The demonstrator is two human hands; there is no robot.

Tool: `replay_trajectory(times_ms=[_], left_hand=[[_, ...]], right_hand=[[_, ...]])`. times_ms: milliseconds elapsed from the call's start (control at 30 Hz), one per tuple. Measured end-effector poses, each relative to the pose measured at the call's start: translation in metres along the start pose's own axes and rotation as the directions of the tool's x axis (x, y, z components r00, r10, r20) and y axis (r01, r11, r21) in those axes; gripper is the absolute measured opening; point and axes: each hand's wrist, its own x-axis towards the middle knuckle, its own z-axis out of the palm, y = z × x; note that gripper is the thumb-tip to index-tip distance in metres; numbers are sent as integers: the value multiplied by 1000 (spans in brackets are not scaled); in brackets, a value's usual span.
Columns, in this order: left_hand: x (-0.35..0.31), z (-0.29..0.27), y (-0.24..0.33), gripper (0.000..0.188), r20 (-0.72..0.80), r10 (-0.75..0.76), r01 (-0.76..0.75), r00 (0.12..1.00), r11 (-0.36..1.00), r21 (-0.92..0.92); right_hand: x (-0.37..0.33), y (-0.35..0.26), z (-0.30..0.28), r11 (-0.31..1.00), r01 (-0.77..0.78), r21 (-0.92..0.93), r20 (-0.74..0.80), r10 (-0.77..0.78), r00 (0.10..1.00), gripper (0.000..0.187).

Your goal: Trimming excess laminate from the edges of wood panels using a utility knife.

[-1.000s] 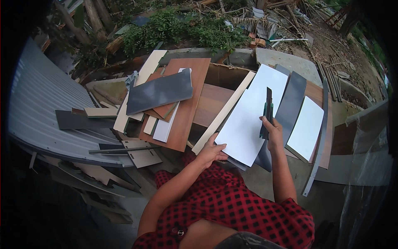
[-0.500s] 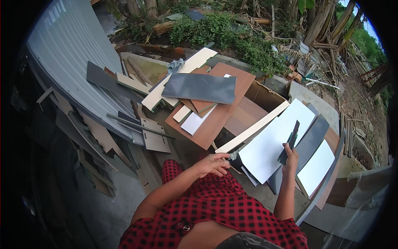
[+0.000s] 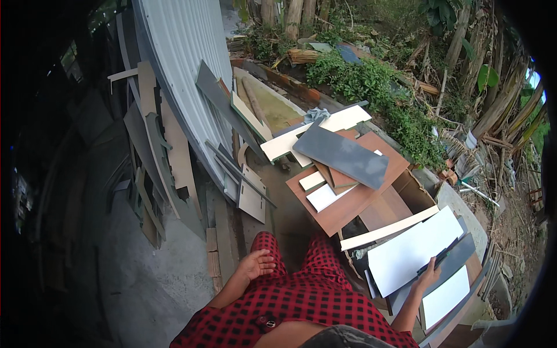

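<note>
My right hand (image 3: pixel 429 274) is closed round a few narrow dark strips (image 3: pixel 442 255), held over a white board (image 3: pixel 406 255) and a dark grey board (image 3: pixel 462 250). My left hand (image 3: pixel 257 265) hangs by my left thigh, its fingers loosely stretched with nothing in them. In front of me, a dark grey panel (image 3: pixel 342 155) lies across brown wood-look boards (image 3: pixel 325 217) and smaller offcuts. A long cream strip (image 3: pixel 389 229) runs along the near side of that pile, beside the white board. Another white board (image 3: pixel 445 298) lies close to my right forearm.
Corrugated metal sheeting (image 3: pixel 188 75) rises at the left, with tall board offcuts (image 3: pixel 180 151) leaning beside it. A cardboard box (image 3: pixel 415 191) sits under the brown boards. A grey cloth (image 3: pixel 317 115) rests on a cream board at the back. Plants (image 3: pixel 360 84) grow beyond.
My view has turned to the left, so the piles sit further right. My left hand has dropped back toward my left thigh. My right hand keeps its hold on the strips.
</note>
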Motion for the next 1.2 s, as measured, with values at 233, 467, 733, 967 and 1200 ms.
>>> replay_trajectory(times_ms=[233,467,733,967,1200], left_hand=[[11,-16,-31,24,-81,-4,1,997,999,-33],[14,-12,-27,26,-80,-30,26,996,998,-50],[18,-19,-27,24,-26,-4,2,1000,996,-89],[12,-18,-33,23,1,35,-35,999,995,-90],[8,-14,-36,23,68,60,-52,996,991,-123]], right_hand=[[2,50,-9,992,-4,-125,47,10,999,29],[-9,39,12,987,77,-141,41,-72,997,30],[-23,21,26,940,194,-282,164,-152,975,40],[-22,35,24,943,169,-286,185,-119,975,40],[-18,54,24,871,335,-359,138,-306,942,30]])
